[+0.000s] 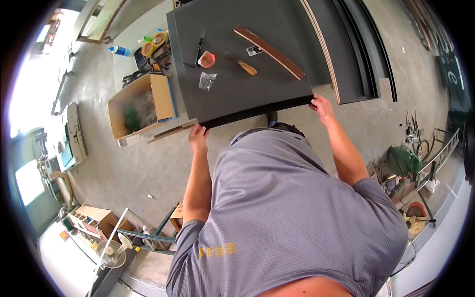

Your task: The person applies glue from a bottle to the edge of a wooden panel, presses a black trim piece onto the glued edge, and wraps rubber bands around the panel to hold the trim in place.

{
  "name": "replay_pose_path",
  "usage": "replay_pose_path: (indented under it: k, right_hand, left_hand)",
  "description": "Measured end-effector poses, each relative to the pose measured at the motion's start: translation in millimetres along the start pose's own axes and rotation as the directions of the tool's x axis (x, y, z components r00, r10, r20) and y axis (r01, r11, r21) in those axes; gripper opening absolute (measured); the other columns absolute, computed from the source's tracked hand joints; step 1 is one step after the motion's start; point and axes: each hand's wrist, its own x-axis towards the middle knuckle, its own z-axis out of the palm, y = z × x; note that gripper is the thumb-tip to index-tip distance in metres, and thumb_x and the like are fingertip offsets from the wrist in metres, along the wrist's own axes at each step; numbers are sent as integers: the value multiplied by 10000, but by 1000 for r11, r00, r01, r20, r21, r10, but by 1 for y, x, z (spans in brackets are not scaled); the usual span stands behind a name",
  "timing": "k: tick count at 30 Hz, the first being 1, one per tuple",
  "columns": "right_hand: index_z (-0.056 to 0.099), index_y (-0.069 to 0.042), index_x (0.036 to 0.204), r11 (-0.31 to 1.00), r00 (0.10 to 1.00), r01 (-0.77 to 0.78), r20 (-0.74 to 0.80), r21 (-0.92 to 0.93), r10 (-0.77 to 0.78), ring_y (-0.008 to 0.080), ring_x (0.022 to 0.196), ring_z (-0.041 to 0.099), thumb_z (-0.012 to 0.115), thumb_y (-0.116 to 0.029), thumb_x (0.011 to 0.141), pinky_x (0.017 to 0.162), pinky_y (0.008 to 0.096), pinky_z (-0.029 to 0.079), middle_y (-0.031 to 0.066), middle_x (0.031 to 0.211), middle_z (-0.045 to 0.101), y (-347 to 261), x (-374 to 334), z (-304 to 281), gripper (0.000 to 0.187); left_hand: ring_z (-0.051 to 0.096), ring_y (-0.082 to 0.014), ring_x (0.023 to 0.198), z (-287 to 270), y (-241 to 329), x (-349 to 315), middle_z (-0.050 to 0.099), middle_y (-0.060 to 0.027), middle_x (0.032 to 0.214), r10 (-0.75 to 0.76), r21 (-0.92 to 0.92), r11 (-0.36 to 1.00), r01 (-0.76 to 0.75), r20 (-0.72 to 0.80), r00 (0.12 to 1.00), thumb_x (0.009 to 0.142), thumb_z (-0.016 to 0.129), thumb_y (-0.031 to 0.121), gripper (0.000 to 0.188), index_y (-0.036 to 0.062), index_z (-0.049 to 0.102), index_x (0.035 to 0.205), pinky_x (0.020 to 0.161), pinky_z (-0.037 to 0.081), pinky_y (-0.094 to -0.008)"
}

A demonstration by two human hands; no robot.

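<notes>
A long black strip (pixel 257 110) runs along the near edge of a dark grey panel (pixel 222 101). My left hand (pixel 198 138) pinches its left end, and my right hand (pixel 323 108) grips the right end by the panel's near right corner. Whether the strip is fixed to the panel I cannot tell. On the panel lie a slim tool with a wooden handle (pixel 247 68), a red tape measure (pixel 207 60), a thin black pen-like tool (pixel 199 48), a small clear plastic bag (pixel 207 80) and a brown strip (pixel 271 52) partly over a small black-and-white card (pixel 254 50).
Left of the panel stands an open cardboard box (pixel 163 99), with yellow tape rolls (pixel 153 44) and a blue-and-white bottle (pixel 120 51) behind it. More dark panels and black profiles (pixel 363 49) lie to the right. A fan (pixel 113 252) stands at lower left.
</notes>
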Motion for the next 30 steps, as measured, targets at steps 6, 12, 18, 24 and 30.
replay_pose_path:
  k: [6, 12, 18, 24, 30]
  right_hand:
    - [590, -36, 1309, 1000, 1000, 6, 27, -30, -5, 155, 923, 649, 613, -93, 933, 854, 312, 531, 28, 1064, 674, -2, 2, 11, 380]
    - [539, -14, 1335, 975, 999, -45, 10, -219, 48, 164, 956, 655, 605, -75, 935, 837, 309, 539, 64, 1101, 672, -19, -21, 14, 411]
    - [505, -1, 1359, 974, 978, 124, 187, -190, -88, 187, 1064, 642, 581, -46, 941, 915, 341, 539, 116, 1227, 634, -45, -56, 30, 427]
    - [573, -30, 1360, 733, 646, 619, 714, -282, -270, 261, 1170, 611, 664, -116, 901, 1023, 397, 482, 148, 1267, 634, -161, -89, 174, 476]
    - [654, -66, 1149, -62, 713, 311, 276, -948, -645, 301, 1138, 605, 818, -287, 775, 966, 500, 480, 149, 1158, 651, -165, 59, 181, 465]
  left_hand:
    - [603, -177, 949, -4, 13, 1, 572, -53, 1033, 34, 4, 999, -34, 3, 999, 917, 673, -25, 308, -31, 616, 1219, 849, 617, -358]
    - [621, -200, 982, -14, 0, -3, 607, -84, 1128, -50, -36, 998, 51, 35, 998, 914, 665, -31, 364, -4, 591, 1269, 866, 604, -369]
    - [615, -239, 1116, -36, 12, -52, 654, -119, 1219, 52, -499, 866, -29, 33, 998, 1004, 600, 170, 305, 9, 584, 1263, 994, 509, -409]
    - [664, -224, 1046, 6, 127, -125, 707, -119, 1130, 317, -485, 839, -247, 66, 946, 1055, 532, 340, 350, 25, 632, 1169, 976, 529, -395]
    - [654, -235, 1072, -118, 164, -157, 701, -132, 1147, 541, -443, 681, -583, -232, 808, 1070, 503, 297, 341, 4, 616, 1202, 1008, 508, -413]
